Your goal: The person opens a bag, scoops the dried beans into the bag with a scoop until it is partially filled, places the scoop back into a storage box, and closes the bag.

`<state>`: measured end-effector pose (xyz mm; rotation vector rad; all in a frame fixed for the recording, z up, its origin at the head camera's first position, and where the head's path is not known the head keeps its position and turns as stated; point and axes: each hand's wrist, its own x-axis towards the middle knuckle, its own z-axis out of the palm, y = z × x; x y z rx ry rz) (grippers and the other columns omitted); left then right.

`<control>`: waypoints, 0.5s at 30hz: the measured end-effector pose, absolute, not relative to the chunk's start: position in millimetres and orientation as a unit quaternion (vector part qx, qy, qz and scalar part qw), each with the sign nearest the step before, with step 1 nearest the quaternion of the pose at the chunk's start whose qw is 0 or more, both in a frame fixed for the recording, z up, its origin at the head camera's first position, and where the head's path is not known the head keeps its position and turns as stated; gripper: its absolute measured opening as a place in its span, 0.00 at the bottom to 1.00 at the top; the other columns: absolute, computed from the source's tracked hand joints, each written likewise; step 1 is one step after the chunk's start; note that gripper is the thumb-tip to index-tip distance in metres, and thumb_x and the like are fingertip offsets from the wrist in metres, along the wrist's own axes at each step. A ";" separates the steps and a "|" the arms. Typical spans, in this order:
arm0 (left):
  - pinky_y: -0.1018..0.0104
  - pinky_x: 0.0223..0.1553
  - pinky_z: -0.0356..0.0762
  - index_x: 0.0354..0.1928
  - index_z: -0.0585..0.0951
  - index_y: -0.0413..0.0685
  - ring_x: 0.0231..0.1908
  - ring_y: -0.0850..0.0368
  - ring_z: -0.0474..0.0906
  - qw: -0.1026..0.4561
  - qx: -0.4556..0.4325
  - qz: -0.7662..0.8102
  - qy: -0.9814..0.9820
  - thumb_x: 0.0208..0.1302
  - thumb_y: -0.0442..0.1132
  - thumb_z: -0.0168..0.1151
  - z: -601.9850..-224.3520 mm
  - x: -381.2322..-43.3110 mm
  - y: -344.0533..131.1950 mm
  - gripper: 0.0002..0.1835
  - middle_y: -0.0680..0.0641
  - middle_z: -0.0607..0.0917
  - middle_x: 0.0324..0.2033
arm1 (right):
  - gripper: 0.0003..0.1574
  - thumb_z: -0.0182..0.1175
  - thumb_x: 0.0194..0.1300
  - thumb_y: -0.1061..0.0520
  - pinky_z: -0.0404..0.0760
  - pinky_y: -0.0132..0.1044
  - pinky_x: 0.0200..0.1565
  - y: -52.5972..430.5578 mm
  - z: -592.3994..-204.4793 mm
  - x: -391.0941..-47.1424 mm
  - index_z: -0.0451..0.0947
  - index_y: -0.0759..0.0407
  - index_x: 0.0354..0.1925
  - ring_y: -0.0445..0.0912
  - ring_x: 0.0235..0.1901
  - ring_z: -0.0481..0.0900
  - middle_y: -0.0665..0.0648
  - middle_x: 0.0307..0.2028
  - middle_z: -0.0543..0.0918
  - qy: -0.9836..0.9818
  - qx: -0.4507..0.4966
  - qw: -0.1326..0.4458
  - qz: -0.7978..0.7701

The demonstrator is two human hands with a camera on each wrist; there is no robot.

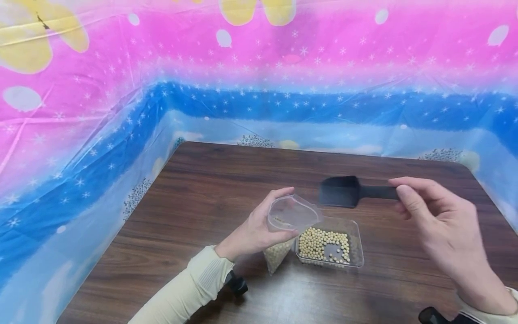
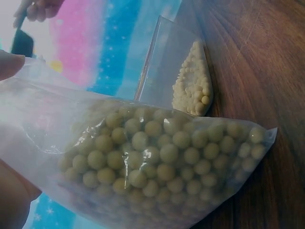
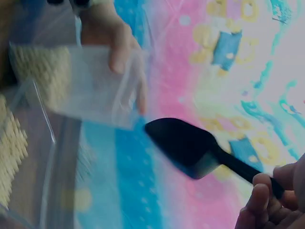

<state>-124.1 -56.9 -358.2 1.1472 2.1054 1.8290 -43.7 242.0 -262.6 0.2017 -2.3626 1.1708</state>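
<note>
My left hand [image 1: 252, 227] holds a clear plastic bag [image 1: 276, 255] near its top, and the bag's mouth gapes toward me. Round pale-yellow beans fill the bag's lower part [image 2: 157, 157], whose bottom corner meets the table in the left wrist view. Between thumb and fingers, my right hand [image 1: 445, 225] pinches the handle of a black scoop [image 1: 341, 191]. The scoop is level, above and to the right of the bag's mouth; no beans show in it. Just right of the bag stands a clear plastic box [image 1: 356, 234] with a layer of the same beans [image 1: 319, 243].
The dark wooden table [image 1: 226, 175] stretches behind and to both sides of the box. A pink and blue patterned cloth [image 1: 259, 67] hangs along its back and sides. Black wrist devices [image 1: 236, 283] sit under both forearms.
</note>
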 end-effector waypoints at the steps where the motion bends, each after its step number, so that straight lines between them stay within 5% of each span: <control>1: 0.59 0.48 0.83 0.71 0.59 0.59 0.56 0.46 0.73 0.063 0.379 0.605 0.697 0.55 0.29 0.71 -358.2 -124.0 -57.1 0.46 0.45 0.73 0.58 | 0.12 0.58 0.70 0.58 0.76 0.21 0.29 245.0 -262.6 -43.0 0.83 0.53 0.49 0.40 0.26 0.77 0.52 0.26 0.81 -0.872 0.068 0.248 0.416; 8: 0.58 0.47 0.84 0.71 0.59 0.61 0.56 0.45 0.73 0.059 0.382 0.607 0.695 0.55 0.28 0.70 -359.0 -125.0 -57.4 0.46 0.45 0.72 0.57 | 0.07 0.59 0.70 0.51 0.63 0.30 0.15 245.4 -289.4 -44.6 0.82 0.47 0.43 0.38 0.15 0.64 0.45 0.21 0.77 -0.935 0.113 0.169 0.290; 15: 0.59 0.46 0.84 0.71 0.59 0.57 0.55 0.45 0.73 0.057 0.384 0.606 0.695 0.55 0.29 0.70 -359.6 -124.5 -57.3 0.44 0.43 0.73 0.57 | 0.07 0.58 0.71 0.50 0.69 0.30 0.25 238.8 -316.9 -54.0 0.83 0.47 0.41 0.39 0.24 0.72 0.42 0.28 0.82 -0.945 0.131 0.122 0.274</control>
